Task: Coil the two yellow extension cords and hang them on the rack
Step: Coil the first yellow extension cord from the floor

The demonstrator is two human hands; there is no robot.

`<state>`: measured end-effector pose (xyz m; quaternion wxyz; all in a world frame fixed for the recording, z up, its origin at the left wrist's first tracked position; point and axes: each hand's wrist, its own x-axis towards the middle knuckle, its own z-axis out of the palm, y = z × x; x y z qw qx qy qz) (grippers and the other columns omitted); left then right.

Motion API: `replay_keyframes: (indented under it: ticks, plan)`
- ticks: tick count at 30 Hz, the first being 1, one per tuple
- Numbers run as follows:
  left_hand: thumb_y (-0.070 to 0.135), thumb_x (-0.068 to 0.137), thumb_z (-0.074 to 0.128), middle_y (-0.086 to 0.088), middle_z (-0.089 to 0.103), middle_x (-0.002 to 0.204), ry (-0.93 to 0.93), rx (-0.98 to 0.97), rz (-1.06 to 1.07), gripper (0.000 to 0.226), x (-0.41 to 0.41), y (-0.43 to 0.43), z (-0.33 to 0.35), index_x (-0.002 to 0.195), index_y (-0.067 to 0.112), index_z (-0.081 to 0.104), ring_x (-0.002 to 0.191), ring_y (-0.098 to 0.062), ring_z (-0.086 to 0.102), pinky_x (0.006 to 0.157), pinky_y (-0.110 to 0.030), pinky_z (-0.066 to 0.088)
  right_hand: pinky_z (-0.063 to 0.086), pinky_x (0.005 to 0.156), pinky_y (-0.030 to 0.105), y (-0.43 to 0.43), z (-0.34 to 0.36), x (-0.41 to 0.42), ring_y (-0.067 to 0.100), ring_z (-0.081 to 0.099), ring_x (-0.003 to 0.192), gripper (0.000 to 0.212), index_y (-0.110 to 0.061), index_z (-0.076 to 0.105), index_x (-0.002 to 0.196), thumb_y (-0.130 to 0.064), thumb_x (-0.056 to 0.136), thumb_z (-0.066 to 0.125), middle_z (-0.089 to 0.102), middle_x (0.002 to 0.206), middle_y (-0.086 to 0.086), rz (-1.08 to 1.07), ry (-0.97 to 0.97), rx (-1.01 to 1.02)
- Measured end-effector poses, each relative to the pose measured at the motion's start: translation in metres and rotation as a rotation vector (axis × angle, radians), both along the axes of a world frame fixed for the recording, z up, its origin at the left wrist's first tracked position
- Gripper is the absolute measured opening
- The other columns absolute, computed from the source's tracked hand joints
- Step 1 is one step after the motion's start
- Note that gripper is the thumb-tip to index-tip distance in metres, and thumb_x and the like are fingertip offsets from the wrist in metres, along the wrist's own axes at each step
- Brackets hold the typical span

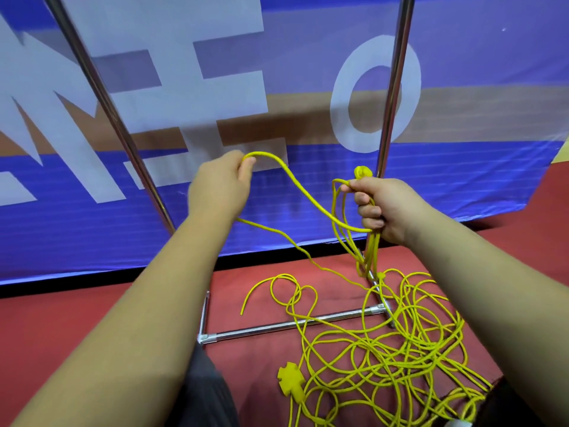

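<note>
Early stage, I reckon: right hand point(377, 208) grips a few loops point(369, 251), left hand point(220, 186) pinches next span. Most cord point(385, 349) tangled on floor point(92, 334) at 5 o'clock; nothing on rack point(295, 323) in view.

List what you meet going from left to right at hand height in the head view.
In order: left rack pole → left hand → yellow cord stretched between the hands → right hand. The right pole and the plug overlap the right hand, so they are left out.
</note>
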<state>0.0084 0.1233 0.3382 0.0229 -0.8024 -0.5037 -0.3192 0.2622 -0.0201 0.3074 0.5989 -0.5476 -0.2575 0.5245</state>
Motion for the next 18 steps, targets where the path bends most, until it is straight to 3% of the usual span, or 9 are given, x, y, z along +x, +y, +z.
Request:
replay_keyframes:
  ticks: [3, 6, 7, 10, 13, 16, 18]
  plan:
    - [0.047, 0.105, 0.053, 0.004, 0.061, 0.077, -0.04, -0.196, -0.299, 0.03, 0.005, -0.016, -0.014, 0.094, 0.023, 0.066, 0.077, -0.021, 0.055, 0.067, -0.037, 0.044, 0.016, 0.033, 0.019, 0.004, -0.008, -0.002, 0.004, 0.028, 0.038, 0.019, -0.012, 0.067, 0.099, -0.023, 0.108, 0.055, 0.042, 0.061, -0.008, -0.022, -0.009, -0.017]
    - [0.036, 0.106, 0.057, 0.007, 0.064, 0.091, 0.129, -0.454, -0.546, 0.015, -0.002, -0.021, -0.029, 0.11, 0.034, 0.071, 0.087, -0.012, 0.058, 0.078, -0.03, 0.047, 0.015, 0.033, 0.019, 0.006, -0.011, -0.002, 0.004, 0.027, 0.038, 0.019, -0.013, 0.066, 0.098, -0.025, 0.108, 0.055, 0.043, 0.063, -0.008, -0.032, 0.054, -0.028]
    - [0.031, 0.107, 0.055, 0.007, 0.062, 0.099, 0.193, -0.532, -0.591, 0.021, -0.004, -0.023, -0.031, 0.117, 0.041, 0.07, 0.093, -0.009, 0.058, 0.084, -0.026, 0.046, 0.016, 0.033, 0.019, 0.007, -0.011, -0.002, 0.003, 0.027, 0.038, 0.018, -0.014, 0.065, 0.098, -0.026, 0.108, 0.056, 0.043, 0.064, -0.007, -0.018, 0.071, -0.029]
    - [0.009, 0.108, 0.046, 0.01, 0.051, 0.1, 0.282, -0.677, -0.606, 0.048, -0.005, -0.03, -0.034, 0.131, 0.045, 0.068, 0.093, 0.002, 0.053, 0.083, -0.013, 0.038, 0.018, 0.033, 0.018, 0.005, -0.013, -0.001, 0.004, 0.029, 0.039, 0.017, -0.014, 0.064, 0.1, -0.03, 0.104, 0.066, 0.046, 0.066, -0.007, 0.031, 0.059, -0.035]
    - [-0.008, 0.099, 0.041, 0.007, 0.055, 0.111, 0.273, -0.684, -0.584, 0.063, 0.002, -0.037, -0.033, 0.137, 0.034, 0.068, 0.103, -0.008, 0.055, 0.092, -0.022, 0.043, 0.019, 0.035, 0.018, 0.002, -0.015, -0.005, 0.005, 0.029, 0.041, 0.015, -0.015, 0.064, 0.098, -0.027, 0.1, 0.072, 0.051, 0.071, -0.005, 0.043, -0.003, -0.059]
    - [-0.007, 0.096, 0.046, -0.005, 0.057, 0.13, 0.301, -0.623, -0.531, 0.051, 0.01, -0.038, -0.035, 0.136, 0.018, 0.066, 0.104, -0.017, 0.053, 0.093, -0.037, 0.048, 0.023, 0.035, 0.018, 0.001, -0.018, -0.014, 0.005, 0.028, 0.042, 0.017, -0.013, 0.067, 0.108, -0.027, 0.099, 0.073, 0.073, 0.088, -0.002, 0.09, -0.073, -0.108]
    - [0.009, 0.1, 0.061, 0.001, 0.058, 0.124, 0.213, -0.612, -0.487, 0.039, 0.015, -0.042, -0.038, 0.138, 0.02, 0.062, 0.097, -0.014, 0.058, 0.081, -0.026, 0.047, 0.025, 0.037, 0.018, 0.0, -0.021, -0.022, 0.006, 0.028, 0.043, 0.026, -0.012, 0.068, 0.114, -0.031, 0.097, 0.075, 0.081, 0.107, 0.004, 0.156, -0.139, -0.136]
